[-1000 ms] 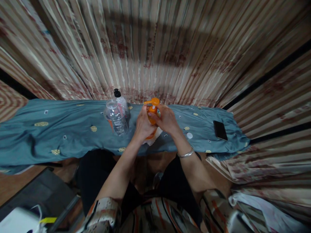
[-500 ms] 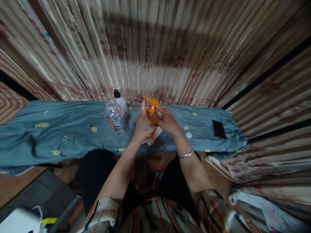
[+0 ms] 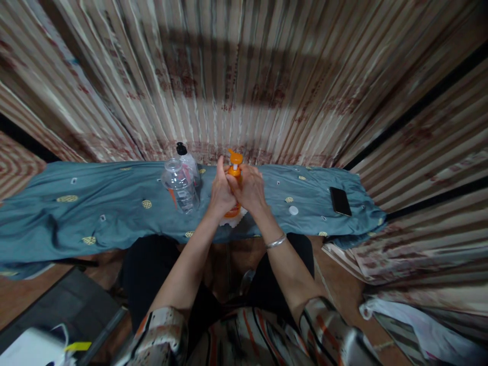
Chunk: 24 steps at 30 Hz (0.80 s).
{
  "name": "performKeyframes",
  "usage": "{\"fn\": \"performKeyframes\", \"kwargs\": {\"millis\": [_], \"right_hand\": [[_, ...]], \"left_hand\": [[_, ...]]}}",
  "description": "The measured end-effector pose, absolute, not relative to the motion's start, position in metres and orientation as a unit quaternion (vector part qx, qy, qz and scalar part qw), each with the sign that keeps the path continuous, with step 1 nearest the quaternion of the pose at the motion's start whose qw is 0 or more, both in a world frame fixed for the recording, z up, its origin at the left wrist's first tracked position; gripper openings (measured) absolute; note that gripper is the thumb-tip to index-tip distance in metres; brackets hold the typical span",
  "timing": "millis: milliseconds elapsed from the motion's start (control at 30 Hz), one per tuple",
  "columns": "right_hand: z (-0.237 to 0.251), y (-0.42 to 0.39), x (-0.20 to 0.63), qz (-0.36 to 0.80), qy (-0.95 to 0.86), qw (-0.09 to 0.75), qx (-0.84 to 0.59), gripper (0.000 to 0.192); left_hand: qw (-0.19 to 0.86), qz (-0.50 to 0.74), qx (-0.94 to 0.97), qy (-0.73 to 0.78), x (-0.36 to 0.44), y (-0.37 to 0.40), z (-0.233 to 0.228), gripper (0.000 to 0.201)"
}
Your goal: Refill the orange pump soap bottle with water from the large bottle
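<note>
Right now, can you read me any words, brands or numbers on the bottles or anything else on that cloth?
No text reads clearly.
Orange pump bottle: hidden by both hands, the left hand and the right hand.
Clear bottle: label too blurred.
White bottle: marks too small.
Phone: screen dark.
</note>
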State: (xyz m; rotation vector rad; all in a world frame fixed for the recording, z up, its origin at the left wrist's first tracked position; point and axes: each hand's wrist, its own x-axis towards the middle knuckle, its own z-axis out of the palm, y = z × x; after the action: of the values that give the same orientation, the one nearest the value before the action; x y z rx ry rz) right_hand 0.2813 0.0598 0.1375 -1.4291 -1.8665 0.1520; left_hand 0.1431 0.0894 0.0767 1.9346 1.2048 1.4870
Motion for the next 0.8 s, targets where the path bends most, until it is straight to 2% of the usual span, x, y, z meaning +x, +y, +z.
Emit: {"fn": "performKeyframes", "kwargs": {"millis": [167, 267, 367, 533, 800], "right_hand": [[0.114, 0.049, 0.314, 0.138, -0.726, 0.434, -0.516, 0.075], [0.087, 0.03, 0.349, 0.173, -0.677, 0.448, -0.558, 0.072], [0.055, 0.005, 0.385, 0.208, -0.597, 0.443, -0.635, 0.063], [0.016, -0.027, 0.405, 0.238, -0.562, 0.408, -0.679, 0.059], [0.006, 0.031, 0.356, 0.193, -0.661, 0.29, -0.664, 0.063]], "left_hand": [[0.217, 0.515, 0.712, 0.425, 0.134, 0.091, 0.081, 0.129], [0.229, 0.506, 0.72, 0.417, 0.128, 0.094, 0.084, 0.135], [0.245, 0.5, 0.727, 0.403, 0.123, 0.098, 0.088, 0.132], [0.267, 0.509, 0.715, 0.398, 0.113, 0.102, 0.085, 0.118], [0.351, 0.507, 0.667, 0.418, 0.106, 0.086, 0.037, 0.145]]}}
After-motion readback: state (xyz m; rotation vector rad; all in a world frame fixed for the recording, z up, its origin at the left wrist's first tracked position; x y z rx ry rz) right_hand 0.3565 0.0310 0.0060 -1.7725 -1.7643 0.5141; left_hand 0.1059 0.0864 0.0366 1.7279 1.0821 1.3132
